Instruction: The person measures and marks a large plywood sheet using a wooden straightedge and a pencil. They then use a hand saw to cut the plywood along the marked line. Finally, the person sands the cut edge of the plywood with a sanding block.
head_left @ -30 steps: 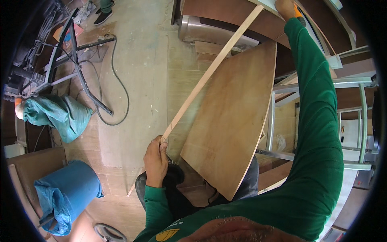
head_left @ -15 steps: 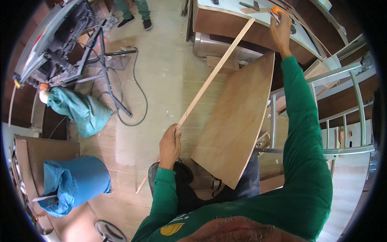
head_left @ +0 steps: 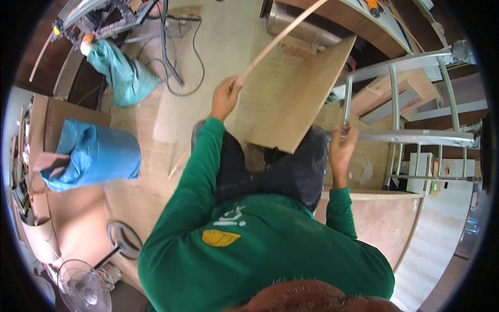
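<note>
- Left hand [head_left: 227,97], 11 o'clock: pinching wood strip [head_left: 286,37], which runs off toward 1.
- Right hand [head_left: 343,148], 3 o'clock: fingers curled at ladder [head_left: 421,137]; can't tell if gripping.
- Risk: my pinch slips, strip could swing into tilted panel [head_left: 296,101] at 1.

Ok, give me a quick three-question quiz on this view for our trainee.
1. Which hand holds the thin wooden strip?
2. True or false: the blue bag is left of the plywood panel.
3. Of these, the right hand is nearest: A. the fan; B. the metal ladder; C. the teal sack.

Key: 1. The left hand. 2. True. 3. B.
</note>
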Motion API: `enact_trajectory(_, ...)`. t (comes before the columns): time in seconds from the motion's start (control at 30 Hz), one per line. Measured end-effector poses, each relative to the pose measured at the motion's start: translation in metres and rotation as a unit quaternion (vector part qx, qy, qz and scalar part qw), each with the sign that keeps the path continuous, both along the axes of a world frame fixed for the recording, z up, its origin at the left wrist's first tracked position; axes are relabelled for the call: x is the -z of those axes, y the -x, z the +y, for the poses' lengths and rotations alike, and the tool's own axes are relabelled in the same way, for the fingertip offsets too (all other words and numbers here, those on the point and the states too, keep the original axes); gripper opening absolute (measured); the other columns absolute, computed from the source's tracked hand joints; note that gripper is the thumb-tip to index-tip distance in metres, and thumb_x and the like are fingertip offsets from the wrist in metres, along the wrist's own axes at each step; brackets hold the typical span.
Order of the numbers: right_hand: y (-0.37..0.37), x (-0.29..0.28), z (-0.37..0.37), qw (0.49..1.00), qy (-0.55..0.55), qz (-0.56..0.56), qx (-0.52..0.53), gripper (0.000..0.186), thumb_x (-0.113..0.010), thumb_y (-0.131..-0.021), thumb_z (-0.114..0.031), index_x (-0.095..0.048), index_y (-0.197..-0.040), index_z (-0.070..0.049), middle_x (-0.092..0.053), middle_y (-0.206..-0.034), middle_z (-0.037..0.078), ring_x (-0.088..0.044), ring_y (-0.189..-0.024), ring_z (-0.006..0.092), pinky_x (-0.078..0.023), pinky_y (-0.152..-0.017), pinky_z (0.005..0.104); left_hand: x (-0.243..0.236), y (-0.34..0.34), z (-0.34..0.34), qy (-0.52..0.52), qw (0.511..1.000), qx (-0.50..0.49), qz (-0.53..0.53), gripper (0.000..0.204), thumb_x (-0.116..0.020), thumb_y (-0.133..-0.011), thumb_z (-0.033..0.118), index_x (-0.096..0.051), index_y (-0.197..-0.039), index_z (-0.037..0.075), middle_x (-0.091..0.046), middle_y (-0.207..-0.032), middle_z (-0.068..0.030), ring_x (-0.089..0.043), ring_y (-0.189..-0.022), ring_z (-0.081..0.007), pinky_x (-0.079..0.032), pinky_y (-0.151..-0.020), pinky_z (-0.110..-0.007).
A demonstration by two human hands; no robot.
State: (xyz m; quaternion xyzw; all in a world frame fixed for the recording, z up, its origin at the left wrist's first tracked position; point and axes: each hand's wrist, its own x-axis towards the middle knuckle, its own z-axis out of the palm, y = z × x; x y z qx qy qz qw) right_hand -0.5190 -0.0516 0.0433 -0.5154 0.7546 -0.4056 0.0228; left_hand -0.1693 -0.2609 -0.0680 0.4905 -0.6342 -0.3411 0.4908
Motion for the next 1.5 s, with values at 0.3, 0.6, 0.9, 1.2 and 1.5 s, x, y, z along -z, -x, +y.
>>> enact_trajectory(0.3,-0.069,0.045,0.094,0.966,-0.179,0.181,-0.045,0.072,-0.073,-0.101,-0.037,-0.048,-0.159,-0.002,-0.047,-0.155,0.025,-0.046,-0.145,0.0458,-0.039,-0.117,0.0629,-0.093,0.031,0.026,0.092,0.994,0.033,0.041,0.037,-0.072,-0.108,0.034,-0.078,-0.125,0.002,-0.070,-0.093,-0.0096,-0.059,-0.080,-0.0192,-0.050,-0.074,-0.035)
enact_trajectory(0.6,-0.055,0.035,0.087,0.971,-0.177,0.156,-0.049,0.073,-0.073,-0.098,-0.039,-0.050,-0.159,-0.004,-0.051,-0.149,0.023,-0.047,-0.142,0.0442,-0.040,-0.114,0.0627,-0.215,0.079,-0.003,0.130,0.975,0.102,0.148,0.038,-0.075,-0.108,0.031,-0.076,-0.126,-0.002,-0.069,-0.094,0.0002,-0.058,-0.081,-0.0086,-0.051,-0.072,-0.029)
enact_trajectory(0.9,-0.041,0.042,0.095,0.978,-0.167,0.118,-0.036,0.073,-0.073,-0.098,-0.042,-0.052,-0.158,-0.007,-0.051,-0.146,0.022,-0.047,-0.140,0.0428,-0.039,-0.115,0.0622,-0.228,0.116,-0.012,0.092,0.968,0.152,0.175,0.033,-0.073,-0.109,0.024,-0.072,-0.131,-0.001,-0.075,-0.111,-0.0050,-0.070,-0.099,-0.0116,-0.063,-0.086,-0.032)
enact_trajectory(1.2,-0.035,0.040,0.094,0.982,-0.156,0.096,-0.041,0.070,-0.072,-0.099,-0.040,-0.054,-0.157,-0.007,-0.051,-0.148,0.022,-0.046,-0.143,0.0430,-0.037,-0.116,0.0637,-0.243,0.145,-0.022,0.147,0.954,0.195,0.173,0.035,-0.075,-0.108,0.022,-0.073,-0.128,-0.006,-0.076,-0.113,-0.0079,-0.072,-0.098,-0.0130,-0.064,-0.088,-0.033)
enact_trajectory(1.5,-0.032,0.039,0.095,0.983,-0.162,0.073,-0.036,0.068,-0.072,-0.099,-0.039,-0.055,-0.156,-0.008,-0.051,-0.149,0.022,-0.045,-0.144,0.0432,-0.036,-0.116,0.0635,-0.197,0.145,-0.027,0.142,0.946,0.208,0.205,0.028,-0.065,-0.114,0.025,-0.066,-0.126,-0.001,-0.067,-0.099,-0.0024,-0.067,-0.090,-0.0128,-0.060,-0.082,-0.031)
